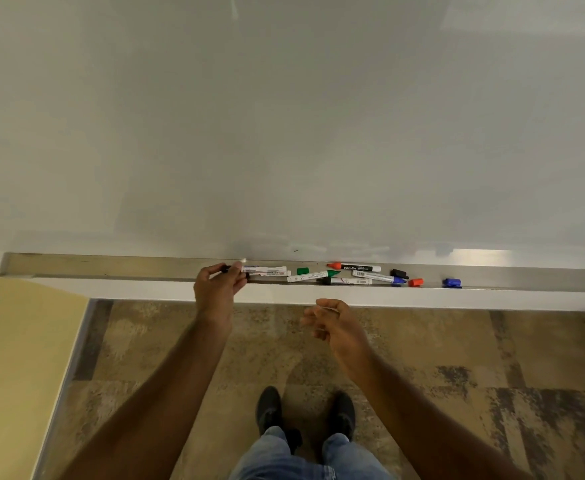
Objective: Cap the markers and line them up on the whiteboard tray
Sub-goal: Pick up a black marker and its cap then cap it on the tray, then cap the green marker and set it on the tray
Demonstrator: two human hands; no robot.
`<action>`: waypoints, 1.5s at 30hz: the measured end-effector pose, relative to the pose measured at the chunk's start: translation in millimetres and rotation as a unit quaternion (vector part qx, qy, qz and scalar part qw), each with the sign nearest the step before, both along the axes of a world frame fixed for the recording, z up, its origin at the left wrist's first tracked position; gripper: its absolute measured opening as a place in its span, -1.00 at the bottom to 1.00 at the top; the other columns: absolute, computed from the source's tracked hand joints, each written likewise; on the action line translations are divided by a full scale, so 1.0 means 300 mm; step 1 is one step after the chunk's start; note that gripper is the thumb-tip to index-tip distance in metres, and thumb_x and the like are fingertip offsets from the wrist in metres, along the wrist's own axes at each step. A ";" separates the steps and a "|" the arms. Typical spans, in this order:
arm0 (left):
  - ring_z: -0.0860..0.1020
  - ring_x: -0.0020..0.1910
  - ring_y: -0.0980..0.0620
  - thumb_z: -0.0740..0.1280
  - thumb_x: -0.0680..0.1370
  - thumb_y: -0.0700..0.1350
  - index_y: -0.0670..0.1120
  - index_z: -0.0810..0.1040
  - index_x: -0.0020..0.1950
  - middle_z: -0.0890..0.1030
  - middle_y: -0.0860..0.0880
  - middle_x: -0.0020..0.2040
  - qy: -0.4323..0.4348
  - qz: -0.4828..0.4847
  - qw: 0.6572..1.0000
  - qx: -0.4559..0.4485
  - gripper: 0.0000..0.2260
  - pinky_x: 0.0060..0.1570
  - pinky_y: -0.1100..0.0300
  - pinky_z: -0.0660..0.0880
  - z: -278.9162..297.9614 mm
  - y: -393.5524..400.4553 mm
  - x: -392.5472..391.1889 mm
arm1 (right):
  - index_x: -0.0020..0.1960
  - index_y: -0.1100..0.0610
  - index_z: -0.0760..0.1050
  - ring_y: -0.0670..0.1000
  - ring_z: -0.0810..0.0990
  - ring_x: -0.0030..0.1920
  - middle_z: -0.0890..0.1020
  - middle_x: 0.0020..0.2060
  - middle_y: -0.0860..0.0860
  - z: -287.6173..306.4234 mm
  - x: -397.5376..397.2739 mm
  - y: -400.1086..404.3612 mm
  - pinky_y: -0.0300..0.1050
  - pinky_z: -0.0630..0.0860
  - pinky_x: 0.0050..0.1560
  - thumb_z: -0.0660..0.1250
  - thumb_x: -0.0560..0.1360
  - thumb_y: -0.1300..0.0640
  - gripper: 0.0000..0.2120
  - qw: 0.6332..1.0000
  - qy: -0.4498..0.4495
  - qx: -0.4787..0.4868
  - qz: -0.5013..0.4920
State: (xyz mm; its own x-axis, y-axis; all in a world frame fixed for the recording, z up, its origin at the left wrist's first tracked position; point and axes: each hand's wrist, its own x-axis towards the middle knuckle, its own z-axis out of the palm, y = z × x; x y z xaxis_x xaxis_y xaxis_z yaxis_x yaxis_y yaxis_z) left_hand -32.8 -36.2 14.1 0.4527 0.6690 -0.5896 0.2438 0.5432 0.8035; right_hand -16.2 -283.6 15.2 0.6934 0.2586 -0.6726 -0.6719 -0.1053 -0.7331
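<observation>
My left hand (219,285) grips the black-capped end of a white marker (267,270) that lies on the metal whiteboard tray (111,266). My right hand (329,320) hovers below the tray's front edge, fingers loosely curled, holding nothing. Right of the held marker lie several uncapped markers in a loose heap: a green one (313,276), a red-tipped black one (355,267), a blue-tipped one (377,277) and a white one (348,281). Loose caps sit among them: green (302,270), black (398,273), red (416,282), blue (452,282).
The whiteboard (284,133) fills the upper view. A yellow wall (14,358) stands at the left. Below the tray are patterned floor and my two dark shoes (305,410).
</observation>
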 end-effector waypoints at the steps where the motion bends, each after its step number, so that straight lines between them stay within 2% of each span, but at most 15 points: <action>1: 0.78 -0.06 -0.08 0.57 0.51 -0.27 -0.22 0.57 0.25 0.73 -0.25 0.05 0.004 0.002 1.000 0.004 -0.64 -0.08 0.18 0.72 -0.009 0.014 0.005 | 0.25 0.15 0.52 0.10 0.78 0.04 0.75 0.09 0.12 -0.006 0.004 -0.013 -0.02 0.66 0.00 0.31 0.68 0.19 -0.84 1.000 -0.006 -0.018 0.015; 5: 0.77 -0.03 -0.10 0.57 0.50 -0.28 -0.23 0.56 0.21 0.71 -0.27 0.09 0.022 -0.018 0.999 0.030 -0.67 -0.09 0.20 0.72 -0.055 0.047 0.018 | 0.15 0.11 0.56 0.05 0.78 -0.01 0.77 0.02 0.04 -0.029 0.032 -0.055 -0.15 0.63 -0.10 0.33 0.67 0.16 -0.92 0.989 -0.051 -0.095 0.103; 9: 0.77 -0.06 -0.06 0.57 0.52 -0.25 -0.23 0.63 0.20 0.74 -0.22 0.08 0.040 -0.041 0.997 0.058 -0.71 -0.07 0.22 0.72 -0.087 0.047 0.021 | 0.09 0.08 0.57 0.02 0.78 -0.07 0.75 -0.02 0.06 -0.052 0.068 -0.077 -0.25 0.60 -0.18 0.38 0.64 0.14 -0.95 0.975 -0.093 -0.117 0.164; 13: 0.75 -0.10 -0.02 0.55 0.53 -0.26 -0.26 0.63 0.29 0.73 -0.15 0.03 0.052 -0.065 0.994 0.077 -0.66 0.02 0.14 0.72 -0.105 0.050 0.011 | 0.12 0.09 0.57 0.04 0.74 -0.03 0.71 -0.02 0.03 -0.059 0.116 -0.064 -0.12 0.66 0.01 0.37 0.64 0.12 -0.91 0.948 -0.127 -0.160 0.243; 16: 0.74 -0.07 -0.04 0.54 0.54 -0.23 -0.21 0.60 0.36 0.72 -0.10 0.06 0.072 -0.092 0.987 0.112 -0.61 0.07 0.03 0.70 -0.100 0.049 -0.002 | 0.19 0.10 0.57 -0.06 0.67 -0.07 0.67 0.01 -0.03 -0.051 0.159 -0.044 -0.18 0.61 -0.03 0.32 0.66 0.12 -0.86 0.919 -0.168 -0.188 0.303; 18: 0.71 -0.10 -0.04 0.54 0.55 -0.19 -0.17 0.61 0.34 0.69 -0.09 0.10 0.074 -0.091 0.983 0.139 -0.63 -0.09 0.12 0.66 -0.089 0.044 -0.016 | 0.25 0.07 0.56 -0.10 0.64 -0.06 0.68 0.10 0.00 -0.044 0.190 -0.025 -0.24 0.55 -0.09 0.28 0.68 0.08 -0.81 0.885 -0.214 -0.225 0.347; 20: 0.67 -0.09 -0.04 0.54 0.56 -0.12 -0.12 0.62 0.30 0.67 -0.06 0.15 0.090 -0.092 0.979 0.156 -0.67 -0.19 0.21 0.56 -0.084 0.035 -0.037 | 0.29 0.01 0.56 -0.08 0.63 -0.01 0.68 0.19 0.01 -0.046 0.220 0.000 -0.19 0.56 -0.03 0.26 0.70 0.02 -0.78 0.837 -0.285 -0.274 0.379; 23: 0.66 0.01 -0.11 0.54 0.56 -0.08 -0.06 0.67 0.17 0.67 -0.06 0.18 0.112 -0.107 0.972 0.176 -0.78 -0.20 0.19 0.55 -0.091 0.015 -0.073 | 0.35 -0.02 0.53 0.03 0.70 0.06 0.64 0.27 0.02 -0.050 0.260 0.042 0.00 0.67 0.05 0.25 0.70 0.02 -0.75 0.760 -0.379 -0.334 0.409; 26: 0.67 -0.01 -0.04 0.52 0.57 -0.08 -0.05 0.66 0.14 0.70 -0.04 0.11 0.129 -0.150 0.963 0.185 -0.83 -0.19 0.18 0.59 -0.097 -0.015 -0.120 | 0.38 -0.01 0.51 0.09 0.72 -0.05 0.58 0.25 0.04 -0.060 0.299 0.072 0.07 0.72 -0.17 0.33 0.64 0.12 -0.69 0.657 -0.466 -0.413 0.426; 28: 0.69 -0.01 -0.08 0.51 0.58 -0.07 -0.04 0.65 0.12 0.71 -0.06 0.05 0.130 -0.172 0.960 0.180 -0.84 -0.13 0.11 0.63 -0.116 -0.034 -0.154 | 0.35 -0.02 0.52 0.10 0.72 -0.09 0.59 0.20 0.03 -0.062 0.323 0.080 0.05 0.71 -0.21 0.39 0.60 0.14 -0.67 0.627 -0.478 -0.444 0.426; 30: 0.69 0.03 -0.10 0.50 0.58 -0.07 -0.03 0.66 0.11 0.72 -0.05 0.03 0.128 -0.192 0.957 0.177 -0.87 -0.04 0.05 0.65 -0.131 -0.049 -0.186 | 0.31 0.00 0.56 0.11 0.73 -0.06 0.62 0.16 0.02 -0.062 0.341 0.086 0.03 0.67 -0.16 0.36 0.63 0.06 -0.74 0.616 -0.470 -0.456 0.437; 34: 0.67 0.06 -0.01 0.50 0.57 -0.12 -0.04 0.66 0.10 0.70 -0.02 0.08 0.127 -0.216 0.949 0.191 -0.87 -0.05 0.19 0.58 -0.137 -0.086 -0.217 | 0.25 0.01 0.62 0.12 0.74 -0.06 0.67 0.08 0.01 -0.072 0.362 0.088 0.02 0.68 -0.11 0.33 0.64 0.00 -0.78 0.600 -0.460 -0.474 0.452; 36: 0.67 0.04 -0.01 0.51 0.56 -0.13 -0.04 0.65 0.09 0.70 -0.03 0.07 0.123 -0.236 0.942 0.205 -0.87 -0.03 0.19 0.59 -0.137 -0.092 -0.223 | 0.24 0.02 0.63 0.12 0.73 -0.08 0.67 0.07 0.01 -0.074 0.364 0.094 0.04 0.69 -0.10 0.32 0.65 -0.01 -0.77 0.595 -0.458 -0.473 0.461; 41: 0.66 0.00 0.01 0.50 0.58 -0.12 -0.05 0.63 0.10 0.68 -0.03 0.04 0.126 -0.266 0.927 0.231 -0.87 -0.11 0.28 0.53 -0.120 -0.101 -0.192 | 0.22 0.04 0.63 0.12 0.74 -0.08 0.69 0.08 0.03 -0.067 0.368 0.101 0.04 0.69 -0.11 0.35 0.64 0.02 -0.79 0.597 -0.470 -0.459 0.460; 45: 0.63 -0.05 0.06 0.48 0.59 -0.09 -0.02 0.63 0.14 0.64 0.00 0.05 0.118 -0.297 0.905 0.281 -0.85 -0.14 0.29 0.52 -0.099 -0.113 -0.141 | 0.19 -0.01 0.62 0.10 0.73 -0.15 0.68 0.01 -0.01 -0.051 0.357 0.076 0.01 0.69 -0.18 0.35 0.63 0.04 -0.84 0.610 -0.482 -0.448 0.442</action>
